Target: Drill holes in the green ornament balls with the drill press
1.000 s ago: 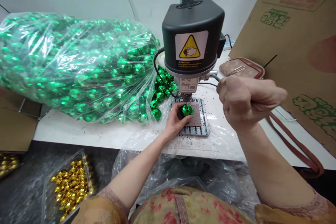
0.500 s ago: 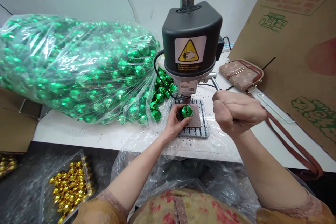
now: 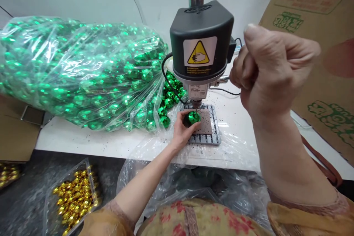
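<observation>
My left hand (image 3: 183, 129) pinches a shiny green faceted ball (image 3: 194, 117) between thumb and fingers, low over the base plate (image 3: 216, 138) of a small bench drill press (image 3: 201, 44). Just above the ball is the drill's chuck (image 3: 196, 103), with a thin bit pointing down. My right hand (image 3: 272, 68) is raised beside the motor housing, its fingers wrapped round the drill press lever (image 3: 224, 79); most of that lever is hidden behind the fingers. Dark shavings lie scattered over the plate and the white table (image 3: 83, 136).
A large clear bag of green faceted balls (image 3: 83, 73) fills the table's left side, some balls (image 3: 168, 102) spilling from its mouth. Cardboard (image 3: 318, 77) leans at the right. Below left stands a clear bin (image 3: 89, 177) of gold balls. Plastic sheeting (image 3: 155, 162) hangs over the front edge.
My right hand has swung up with the lever, now covering the bag at the right. The green ball has shifted slightly left in my left hand, and the bit stands clear above it.
</observation>
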The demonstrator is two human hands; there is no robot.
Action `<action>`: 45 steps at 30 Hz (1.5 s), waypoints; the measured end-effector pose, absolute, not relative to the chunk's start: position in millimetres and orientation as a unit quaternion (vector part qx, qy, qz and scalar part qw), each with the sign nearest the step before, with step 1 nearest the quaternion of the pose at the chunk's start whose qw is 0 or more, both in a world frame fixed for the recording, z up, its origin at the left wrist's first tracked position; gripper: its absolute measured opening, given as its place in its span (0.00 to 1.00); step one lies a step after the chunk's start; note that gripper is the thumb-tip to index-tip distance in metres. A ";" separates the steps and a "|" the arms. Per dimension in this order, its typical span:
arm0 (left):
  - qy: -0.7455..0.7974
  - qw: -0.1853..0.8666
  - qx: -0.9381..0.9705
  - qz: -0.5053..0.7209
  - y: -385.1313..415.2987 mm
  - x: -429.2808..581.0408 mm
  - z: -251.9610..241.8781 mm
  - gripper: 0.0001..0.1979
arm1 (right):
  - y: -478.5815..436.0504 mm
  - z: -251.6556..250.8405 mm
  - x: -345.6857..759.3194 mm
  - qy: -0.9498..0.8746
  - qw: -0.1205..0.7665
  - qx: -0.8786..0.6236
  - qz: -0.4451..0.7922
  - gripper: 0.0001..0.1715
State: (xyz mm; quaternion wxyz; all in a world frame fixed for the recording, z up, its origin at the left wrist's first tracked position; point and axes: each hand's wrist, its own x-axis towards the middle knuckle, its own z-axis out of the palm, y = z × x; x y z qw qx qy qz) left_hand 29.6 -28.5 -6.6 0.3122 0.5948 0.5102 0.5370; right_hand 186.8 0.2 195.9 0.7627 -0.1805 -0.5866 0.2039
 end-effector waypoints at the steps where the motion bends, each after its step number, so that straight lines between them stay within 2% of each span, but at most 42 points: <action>1: 0.528 0.284 0.591 0.540 -36.8 29.3 -2.0 0.25 | 1.5 196.7 187.6 -0.589 0.759 -0.184 0.208 0.29; 3: 0.526 0.238 0.615 0.537 -61.2 27.6 6.8 0.23 | 2.6 196.5 188.7 -0.590 0.759 -0.183 0.206 0.29; 5: 0.455 0.233 0.699 0.501 -92.4 24.1 11.8 0.22 | 2.4 195.8 189.0 -0.594 0.759 -0.169 0.207 0.28; 8: 0.301 0.229 0.867 0.324 -136.0 17.3 5.2 0.23 | 1.2 195.1 188.8 -0.591 0.760 -0.162 0.217 0.27; 10: 0.256 0.167 0.933 0.191 -155.2 13.1 -7.5 0.20 | 0.6 194.9 188.5 -0.586 0.761 -0.169 0.219 0.27; 12: 0.244 0.094 0.959 0.107 -165.1 9.0 -20.9 0.19 | 0.3 194.6 188.4 -0.587 0.762 -0.165 0.219 0.27; 14: 0.231 0.044 0.968 0.091 -165.9 4.1 -28.9 0.19 | -0.1 194.4 188.4 -0.590 0.759 -0.168 0.217 0.27; 16: 0.234 0.014 0.961 0.147 -156.4 -2.4 -27.5 0.18 | -0.8 194.3 188.3 -0.592 0.756 -0.180 0.214 0.28; 19: 0.338 -0.026 0.908 0.248 -120.3 -15.1 -7.7 0.20 | -1.5 194.1 187.9 -0.590 0.755 -0.195 0.209 0.28; 20: 0.403 -0.036 0.881 0.245 -104.1 -19.7 2.0 0.21 | -1.5 194.0 187.8 -0.589 0.758 -0.190 0.207 0.28; 22: 0.547 -0.063 0.816 0.176 -71.3 -28.5 21.9 0.20 | -0.9 193.4 187.9 -0.584 0.764 -0.181 0.208 0.28; 24: 0.657 -0.068 0.748 0.072 -45.5 -35.6 37.9 0.15 | -0.4 192.8 188.2 -0.584 0.763 -0.177 0.212 0.28; 27: 0.718 -0.049 0.694 -0.027 -28.9 -42.5 48.7 0.11 | -0.3 192.3 189.0 -0.592 0.756 -0.181 0.211 0.28; 29: 0.714 -0.027 0.699 -0.008 -29.5 -45.3 49.0 0.14 | -0.5 192.3 189.3 -0.593 0.757 -0.183 0.207 0.28; 32: 0.691 0.073 0.691 0.197 -35.0 -45.1 47.8 0.18 | -0.1 192.1 189.4 -0.591 0.758 -0.180 0.209 0.28; 34: 0.635 0.232 0.629 0.383 -36.8 -39.0 48.4 0.19 | 0.9 191.6 189.5 -0.589 0.760 -0.173 0.213 0.28; 36: 0.544 0.434 0.517 0.498 -36.3 -27.7 49.7 0.19 | 2.0 191.2 189.5 -0.589 0.762 -0.163 0.216 0.28; 38: 0.464 0.586 0.392 0.536 -34.5 -14.0 50.2 0.19 | 2.6 191.0 189.5 -0.584 0.766 -0.163 0.211 0.28; 39: 0.440 0.627 0.341 0.544 -33.4 -7.6 50.1 0.19 | 2.5 191.1 189.5 -0.584 0.766 -0.165 0.212 0.28; 45: 0.417 0.671 0.260 0.556 -27.2 6.2 42.7 0.18 | -0.8 192.9 189.3 -0.588 0.756 -0.171 0.232 0.28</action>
